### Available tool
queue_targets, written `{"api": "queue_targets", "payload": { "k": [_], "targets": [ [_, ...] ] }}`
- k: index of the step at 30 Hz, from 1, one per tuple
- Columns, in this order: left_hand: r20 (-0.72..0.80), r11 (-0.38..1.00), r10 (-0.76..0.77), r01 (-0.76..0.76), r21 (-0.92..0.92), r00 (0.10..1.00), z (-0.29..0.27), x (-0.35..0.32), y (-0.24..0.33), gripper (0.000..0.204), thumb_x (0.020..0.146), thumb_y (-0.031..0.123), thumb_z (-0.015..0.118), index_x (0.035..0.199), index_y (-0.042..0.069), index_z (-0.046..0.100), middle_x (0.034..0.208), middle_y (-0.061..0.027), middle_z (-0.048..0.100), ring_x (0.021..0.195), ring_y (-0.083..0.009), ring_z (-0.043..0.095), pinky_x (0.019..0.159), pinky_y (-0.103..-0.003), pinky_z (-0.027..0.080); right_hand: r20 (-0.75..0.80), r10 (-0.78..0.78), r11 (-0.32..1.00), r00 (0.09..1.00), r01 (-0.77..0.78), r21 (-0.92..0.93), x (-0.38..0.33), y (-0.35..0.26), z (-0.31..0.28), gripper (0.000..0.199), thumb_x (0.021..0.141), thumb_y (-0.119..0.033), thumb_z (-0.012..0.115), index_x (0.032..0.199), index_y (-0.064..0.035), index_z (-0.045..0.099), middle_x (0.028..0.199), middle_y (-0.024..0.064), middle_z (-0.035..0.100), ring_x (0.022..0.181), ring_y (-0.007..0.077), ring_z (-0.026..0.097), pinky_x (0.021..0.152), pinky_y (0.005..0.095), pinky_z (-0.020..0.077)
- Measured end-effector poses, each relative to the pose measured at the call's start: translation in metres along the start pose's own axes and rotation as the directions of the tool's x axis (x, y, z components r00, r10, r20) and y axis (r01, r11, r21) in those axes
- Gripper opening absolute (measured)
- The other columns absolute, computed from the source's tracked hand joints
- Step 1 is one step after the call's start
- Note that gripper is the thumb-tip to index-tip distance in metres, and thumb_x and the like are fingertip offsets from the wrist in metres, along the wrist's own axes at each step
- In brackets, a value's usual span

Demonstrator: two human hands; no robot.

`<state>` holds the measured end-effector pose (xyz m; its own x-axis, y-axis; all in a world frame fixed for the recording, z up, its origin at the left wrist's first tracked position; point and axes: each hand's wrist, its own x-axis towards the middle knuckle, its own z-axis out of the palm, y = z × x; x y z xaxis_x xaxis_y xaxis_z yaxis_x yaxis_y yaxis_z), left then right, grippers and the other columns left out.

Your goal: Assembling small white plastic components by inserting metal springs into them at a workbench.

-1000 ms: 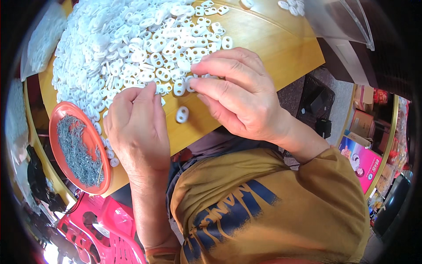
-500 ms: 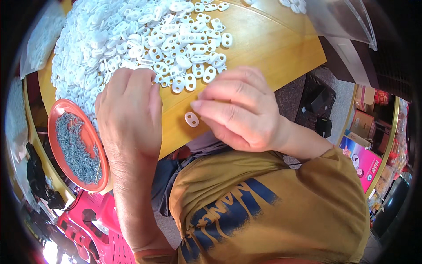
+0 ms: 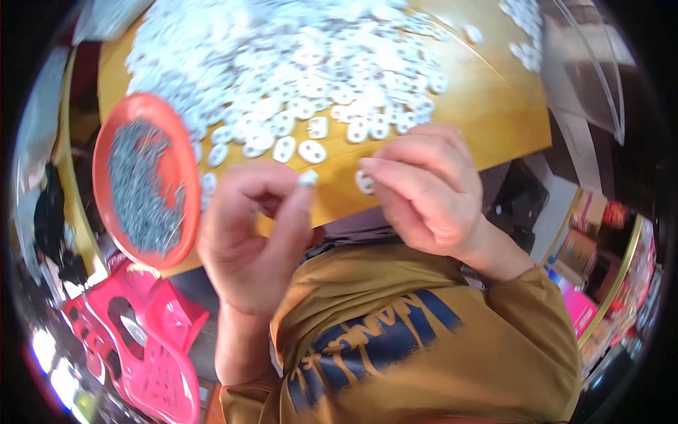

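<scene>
A big heap of small white oval plastic pieces with two holes (image 3: 296, 63) covers the wooden table (image 3: 494, 106). My left hand (image 3: 251, 233) is lifted near the table's front edge and pinches one small white piece (image 3: 308, 178) between thumb and fingertips. My right hand (image 3: 427, 187) is beside it, fingers curled, with another white piece (image 3: 365, 182) at its fingertips on the table edge. Loose pieces (image 3: 311, 150) lie just beyond both hands.
An orange round tray (image 3: 173, 152) full of small grey metal pins sits at the table's left edge. A pink plastic stool (image 3: 148, 339) stands below it on the floor. A clear plastic bag (image 3: 586, 63) lies at the far right.
My left hand has lifted off the heap and come toward me with one white piece pinched. My right hand has drawn back to the table edge. The view has shifted right.
</scene>
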<state>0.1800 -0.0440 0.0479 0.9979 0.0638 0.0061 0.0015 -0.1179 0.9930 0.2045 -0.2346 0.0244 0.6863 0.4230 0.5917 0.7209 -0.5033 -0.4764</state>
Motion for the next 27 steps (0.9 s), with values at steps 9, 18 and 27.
{"api": "queue_targets", "payload": {
  "k": [9, 18, 27],
  "targets": [
    [0.12, 0.827, -0.383, 0.398, -0.398, 0.916, -0.041, -0.076, -0.023, 0.019, 0.077, -0.006, 0.059, 0.095, 0.0, 0.06, 0.086, -0.0015, 0.053, 0.072, -0.0052, 0.047, 0.064, -0.018, 0.039, 0.083, -0.227, 0.954, 0.97, 0.204, 0.219, 0.084, -0.025, 0.055, 0.023, 0.065, 0.003, 0.067, 0.087, -0.0028, 0.062, 0.077, 0.0079, 0.056, 0.065, 0.0229, 0.053, 0.057, 0.0311, 0.0416],
    [0.177, 0.816, -0.278, 0.329, -0.475, 0.944, -0.059, -0.09, -0.042, 0.019, 0.079, -0.006, 0.057, 0.097, 0.0, 0.058, 0.084, -0.0003, 0.05, 0.071, -0.0037, 0.046, 0.061, -0.017, 0.038, 0.532, -0.283, 0.958, 0.798, 0.264, 0.114, 0.146, -0.055, 0.124, 0.007, 0.073, -0.01, 0.058, 0.069, -0.0032, 0.058, 0.071, 0.0113, 0.056, 0.07, 0.0305, 0.055, 0.064, 0.0406, 0.0432],
    [0.18, 0.809, -0.287, 0.339, -0.481, 0.941, -0.07, -0.09, -0.055, 0.016, 0.079, -0.002, 0.058, 0.095, 0.001, 0.058, 0.083, 0.0001, 0.051, 0.071, -0.0046, 0.046, 0.063, -0.018, 0.039, 0.65, -0.186, 0.972, 0.737, 0.233, 0.015, 0.152, -0.058, 0.143, 0.007, 0.072, -0.008, 0.056, 0.068, -0.0027, 0.057, 0.07, 0.0116, 0.057, 0.072, 0.0308, 0.056, 0.065, 0.0402, 0.0438]
  ]
}}
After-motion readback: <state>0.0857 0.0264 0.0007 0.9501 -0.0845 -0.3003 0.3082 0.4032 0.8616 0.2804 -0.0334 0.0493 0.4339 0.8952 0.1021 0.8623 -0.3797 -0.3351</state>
